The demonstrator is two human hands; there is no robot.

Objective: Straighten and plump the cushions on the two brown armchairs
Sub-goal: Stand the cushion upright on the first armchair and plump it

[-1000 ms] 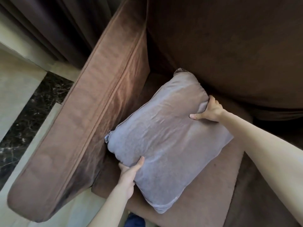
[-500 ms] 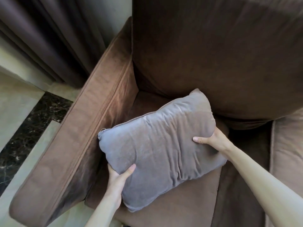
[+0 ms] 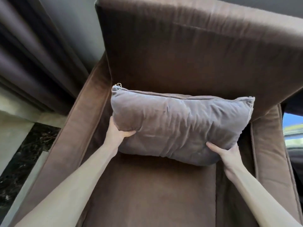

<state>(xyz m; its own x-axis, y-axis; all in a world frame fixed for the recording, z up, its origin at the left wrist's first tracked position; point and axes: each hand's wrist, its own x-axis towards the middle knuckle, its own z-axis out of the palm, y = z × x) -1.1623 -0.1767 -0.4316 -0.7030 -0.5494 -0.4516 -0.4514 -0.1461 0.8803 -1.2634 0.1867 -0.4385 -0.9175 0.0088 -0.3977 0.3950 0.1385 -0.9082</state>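
The cushion [image 3: 178, 125] stands on the armchair [image 3: 147, 194] seat, against its backrest [image 3: 188, 54].

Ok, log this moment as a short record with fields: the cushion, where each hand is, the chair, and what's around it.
cushion: grey-mauve cushion, long side level, held up in front of the backrest, above the seat
left hand: left hand grips the cushion's lower left corner
right hand: right hand grips the lower right corner from below
chair: brown armchair, left armrest and right armrest both in view
surroundings: dark curtain at the left; dark marble floor strip below it
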